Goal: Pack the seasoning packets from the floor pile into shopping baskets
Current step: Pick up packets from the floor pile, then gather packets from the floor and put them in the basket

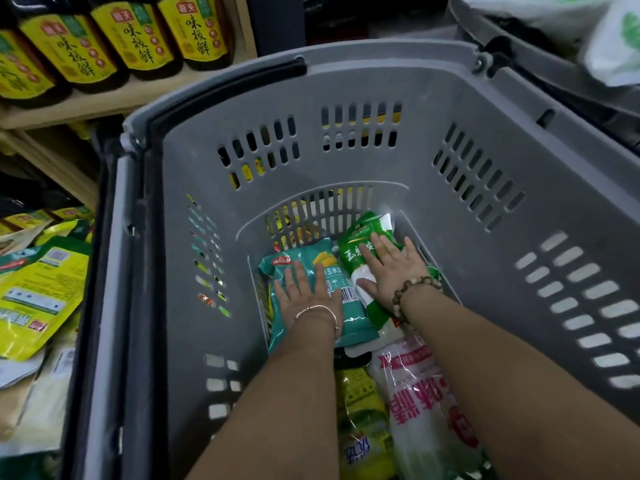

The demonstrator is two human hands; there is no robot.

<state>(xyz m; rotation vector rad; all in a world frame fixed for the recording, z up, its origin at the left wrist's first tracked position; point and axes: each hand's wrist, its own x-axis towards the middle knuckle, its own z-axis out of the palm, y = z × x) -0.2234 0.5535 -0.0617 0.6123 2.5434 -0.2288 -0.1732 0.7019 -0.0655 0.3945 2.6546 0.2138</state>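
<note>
Pressing teal packet (304, 259) down with left hand (304, 294), fingers straight and spread, gripping nothing. Pressing green packet (358, 242) just right of it with right hand (391, 270), equally flat. Both deep in grey basket (346, 81), packets touching side by side. Below wrists: white-pink bag (415, 393), yellow packet (363, 410). Floor pile (38, 282) well left of left hand, outside basket. Risks: slick packets sliding askew on release; soft pouch splitting under hard lean.

This is a grocery shop: dark bottles with yellow labels (138, 32) line a pale wooden shelf (104, 98), beside a grey plastic shopping basket (398, 81) and heaped yellow-green seasoning packets (38, 289).
</note>
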